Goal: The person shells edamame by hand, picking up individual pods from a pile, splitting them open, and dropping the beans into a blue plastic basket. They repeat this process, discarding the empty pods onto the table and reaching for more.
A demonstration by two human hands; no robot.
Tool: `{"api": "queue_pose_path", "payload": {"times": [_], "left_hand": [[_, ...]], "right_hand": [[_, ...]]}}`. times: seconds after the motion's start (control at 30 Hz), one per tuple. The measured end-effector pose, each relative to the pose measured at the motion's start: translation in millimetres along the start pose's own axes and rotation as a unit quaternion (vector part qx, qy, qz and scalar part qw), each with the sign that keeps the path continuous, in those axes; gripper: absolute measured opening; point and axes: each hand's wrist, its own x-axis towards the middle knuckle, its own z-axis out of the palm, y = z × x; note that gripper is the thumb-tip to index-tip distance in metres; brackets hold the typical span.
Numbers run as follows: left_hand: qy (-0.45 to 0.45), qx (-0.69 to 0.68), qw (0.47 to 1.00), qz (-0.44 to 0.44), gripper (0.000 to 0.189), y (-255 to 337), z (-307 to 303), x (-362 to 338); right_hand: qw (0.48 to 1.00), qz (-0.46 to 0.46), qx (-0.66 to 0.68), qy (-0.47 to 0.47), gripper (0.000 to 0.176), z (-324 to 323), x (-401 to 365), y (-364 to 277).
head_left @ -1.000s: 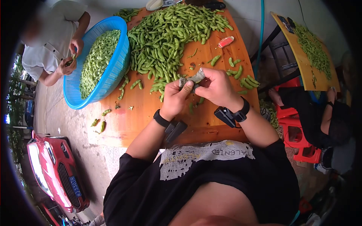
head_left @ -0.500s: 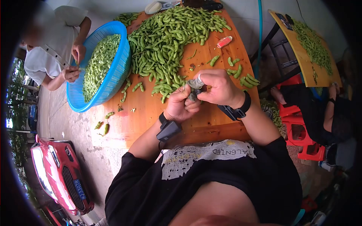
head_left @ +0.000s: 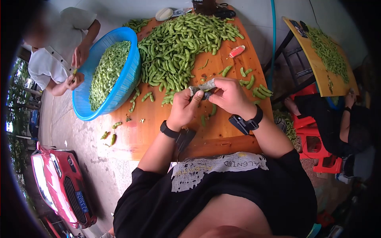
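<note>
My left hand (head_left: 185,106) and my right hand (head_left: 229,95) meet above the wooden table (head_left: 166,131), near its front edge. A crumpled grey cloth-like piece (head_left: 207,85) with darker parts is pinched between them, also around some fingertips; whether it is a finger cover, I cannot make out. Just beyond my hands lies a big heap of green pods (head_left: 174,47). Loose pods (head_left: 260,92) rest to the right of my right hand, and a few lie below the grey piece.
A blue basket (head_left: 133,75) of shelled beans stands at the left, beside a person (head_left: 59,51) handling a pod. A red-and-white object (head_left: 237,51) lies on the table. Right: another table (head_left: 317,51) with pods, red stools (head_left: 311,139), another person's arm. A red car (head_left: 63,186) is lower left.
My left hand has turned more upright, its thumb now against the grey piece. Pods on the table below my hands have come into view. The person at the left has moved their hands.
</note>
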Motion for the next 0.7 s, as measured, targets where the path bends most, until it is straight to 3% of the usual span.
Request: {"api": "queue_pose_path", "payload": {"times": [0.03, 0.1, 0.13, 0.2, 0.23, 0.37, 0.6, 0.67, 0.7], "left_hand": [[0.001, -0.001, 1.0, -0.003, 0.025, 3, -2, 0], [-0.018, 0.094, 0.994, 0.06, 0.026, 13, -6, -2], [-0.018, 0.094, 0.994, 0.058, 0.026, 17, -5, -3], [0.002, 0.105, 0.984, 0.145, 0.025, 23, -3, -5], [0.0, 0.104, 0.984, 0.144, 0.025, 25, -2, -6], [0.014, 0.095, 0.976, 0.197, 0.024, 31, 1, -11], [0.018, 0.154, 0.959, 0.239, 0.024, 25, 1, -8], [0.024, 0.164, 0.953, 0.254, 0.027, 20, 1, -4], [0.017, 0.186, 0.948, 0.257, 0.029, 20, 0, -4]], "right_hand": [[1.0, 0.002, 0.001, -0.001, 0.013, -4, 0, -5], [0.983, -0.066, -0.162, -0.06, 0.015, -12, -1, -16], [0.983, -0.065, -0.161, -0.061, 0.015, -13, 0, -20], [0.968, -0.171, -0.18, -0.041, 0.02, -13, 1, -27], [0.961, -0.195, -0.192, -0.048, 0.02, -15, 1, -28], [0.96, -0.219, -0.17, -0.036, 0.018, -9, 0, -26], [0.996, -0.07, -0.001, -0.05, 0.011, 0, -3, -11], [0.991, 0.089, 0.048, -0.087, 0.018, 2, -3, -2], [0.987, 0.1, 0.079, -0.094, 0.021, 2, -3, 0]]}}
